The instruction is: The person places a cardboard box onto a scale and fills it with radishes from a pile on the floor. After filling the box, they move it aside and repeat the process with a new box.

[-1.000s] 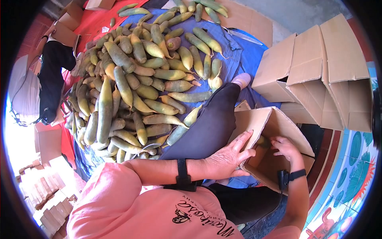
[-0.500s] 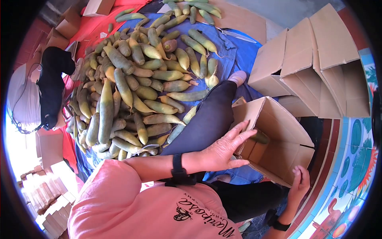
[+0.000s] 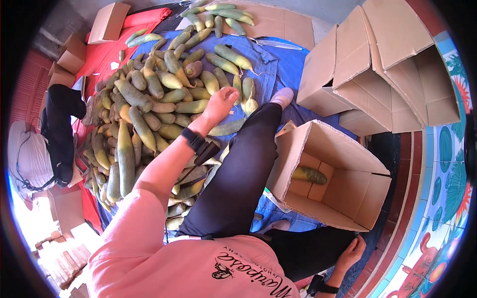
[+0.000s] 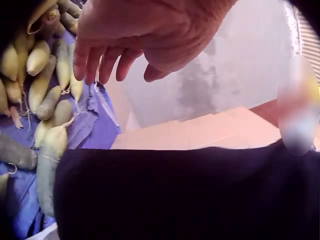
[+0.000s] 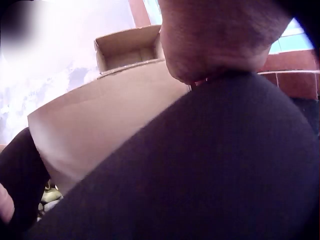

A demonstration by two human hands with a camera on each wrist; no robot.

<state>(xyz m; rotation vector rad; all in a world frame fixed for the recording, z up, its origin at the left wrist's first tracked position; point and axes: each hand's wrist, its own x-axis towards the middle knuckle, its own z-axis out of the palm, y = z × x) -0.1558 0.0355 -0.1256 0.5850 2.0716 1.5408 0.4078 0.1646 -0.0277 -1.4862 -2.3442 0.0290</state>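
Green radishes, one large heap, shading from green to yellow, lie on a blue sheet beside a red cloth. Head view: left hand, one, reaches over the near right edge of the heap; its grip is loose, fingers slightly bent, nothing held; whether it touches the radishes below cannot be told. Cardboard carton, one, stands with its top uncovered beside the left leg in dark trousers; a single radish lies on its bottom. Further cartons, several in a row, stand near painted tiles. Right hand, one, rests at the right knee, just beside the carton; its grip is relaxed, with nothing visible in it. Left wrist view: fingers hang down, spaced slightly apart, around nothing; radishes show at left, a pale cardboard sheet beyond the trouser leg. Right wrist view: right hand lies against dark trouser cloth, fingertips hidden; a broad carton wall stands behind, a few radishes at lower left.
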